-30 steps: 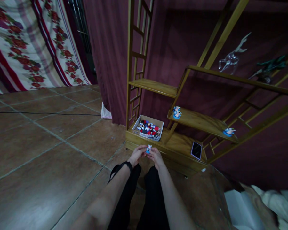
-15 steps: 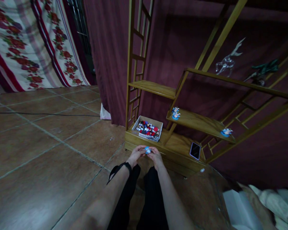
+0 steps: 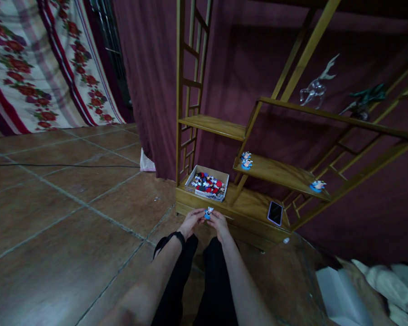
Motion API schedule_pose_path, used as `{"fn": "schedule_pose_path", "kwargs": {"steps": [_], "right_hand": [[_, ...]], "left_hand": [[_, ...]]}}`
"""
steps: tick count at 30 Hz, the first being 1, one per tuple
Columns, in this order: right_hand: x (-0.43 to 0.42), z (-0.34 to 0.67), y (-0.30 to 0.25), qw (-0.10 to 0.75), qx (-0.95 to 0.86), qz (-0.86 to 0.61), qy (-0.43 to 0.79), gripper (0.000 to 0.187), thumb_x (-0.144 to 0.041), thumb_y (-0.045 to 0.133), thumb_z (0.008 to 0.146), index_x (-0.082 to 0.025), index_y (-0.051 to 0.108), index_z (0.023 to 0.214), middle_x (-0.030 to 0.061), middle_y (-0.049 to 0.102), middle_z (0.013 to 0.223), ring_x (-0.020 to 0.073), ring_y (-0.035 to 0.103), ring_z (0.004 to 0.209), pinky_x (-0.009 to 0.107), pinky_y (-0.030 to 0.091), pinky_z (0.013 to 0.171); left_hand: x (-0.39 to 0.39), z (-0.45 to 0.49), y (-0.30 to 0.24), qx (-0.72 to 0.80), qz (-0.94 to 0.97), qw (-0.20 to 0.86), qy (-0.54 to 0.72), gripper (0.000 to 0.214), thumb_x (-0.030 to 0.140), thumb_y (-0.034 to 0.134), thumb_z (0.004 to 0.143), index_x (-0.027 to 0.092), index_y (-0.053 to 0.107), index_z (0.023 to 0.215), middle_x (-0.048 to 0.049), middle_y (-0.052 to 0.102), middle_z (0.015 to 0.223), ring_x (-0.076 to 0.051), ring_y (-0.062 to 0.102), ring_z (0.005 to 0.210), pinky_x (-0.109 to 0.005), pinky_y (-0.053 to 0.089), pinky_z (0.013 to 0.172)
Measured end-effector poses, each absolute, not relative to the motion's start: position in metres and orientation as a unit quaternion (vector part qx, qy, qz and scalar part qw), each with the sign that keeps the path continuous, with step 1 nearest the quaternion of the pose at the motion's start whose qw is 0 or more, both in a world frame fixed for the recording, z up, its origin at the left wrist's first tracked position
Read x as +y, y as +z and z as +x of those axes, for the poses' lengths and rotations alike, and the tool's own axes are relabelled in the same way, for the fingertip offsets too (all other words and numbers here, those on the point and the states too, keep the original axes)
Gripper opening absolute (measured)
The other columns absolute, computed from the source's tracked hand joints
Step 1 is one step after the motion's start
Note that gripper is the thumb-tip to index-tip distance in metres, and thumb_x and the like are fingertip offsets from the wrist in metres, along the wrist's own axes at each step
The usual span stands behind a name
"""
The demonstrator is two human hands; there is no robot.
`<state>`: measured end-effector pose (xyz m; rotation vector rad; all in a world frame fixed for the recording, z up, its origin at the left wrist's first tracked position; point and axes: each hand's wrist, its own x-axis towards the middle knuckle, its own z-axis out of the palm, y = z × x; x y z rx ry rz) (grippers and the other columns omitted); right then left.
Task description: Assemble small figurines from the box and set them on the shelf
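Between my two hands is a small blue-and-white figurine [image 3: 208, 213], held in front of the low cabinet's front edge. My left hand [image 3: 192, 221] grips it from the left with its fingertips, and my right hand [image 3: 220, 222] grips it from the right. Just beyond them a shallow box [image 3: 226, 183] holds several small red, black and white figurines [image 3: 207, 183]. On the middle shelf [image 3: 279, 174], two similar blue-based figurines [image 3: 246, 161] stand at the left end, and another blue-based figurine [image 3: 317, 185] is at the right end.
A phone or tablet [image 3: 275, 213] lies on the cabinet top [image 3: 251, 206]. Higher up stand a clear glass deer figure [image 3: 314, 90] and a dark green ornament [image 3: 367, 99]. A black cable [image 3: 64, 165] crosses the tiled floor. A white box [image 3: 340, 294] sits at lower right.
The figurine has turned in my fingers: its blue base now points down toward me and its white top faces up. Both hands stay in nearly the same place; the view has shifted slightly.
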<state>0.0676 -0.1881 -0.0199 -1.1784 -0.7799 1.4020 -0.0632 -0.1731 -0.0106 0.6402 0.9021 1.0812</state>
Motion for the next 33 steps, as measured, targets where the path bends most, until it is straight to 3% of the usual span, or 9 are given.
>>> {"fn": "schedule_pose_path", "kwargs": {"steps": [23,33], "right_hand": [[-0.186,0.07,-0.024,0.529,-0.335,-0.487,0.609,0.037,-0.036,0.07,0.06,-0.017,0.066,0.091,0.0064,0.07,0.086,0.018,0.065,0.076,0.031,0.05,0.072],[-0.189,0.068,-0.017,0.534,-0.333,-0.512,0.585,0.032,-0.032,0.071,0.057,-0.02,0.064,0.086,0.0047,0.068,0.093,0.0179,0.064,0.08,0.029,0.05,0.069]], "left_hand": [[-0.176,-0.064,-0.01,0.408,0.309,0.702,0.496,0.016,0.02,0.072,0.065,0.014,0.07,0.08,-0.005,0.067,0.069,-0.008,0.057,0.055,-0.019,0.044,0.056],[-0.174,-0.064,-0.014,0.402,0.312,0.707,0.491,0.022,0.018,0.077,0.058,0.014,0.07,0.079,-0.0054,0.068,0.073,-0.008,0.057,0.055,-0.019,0.043,0.055]]}}
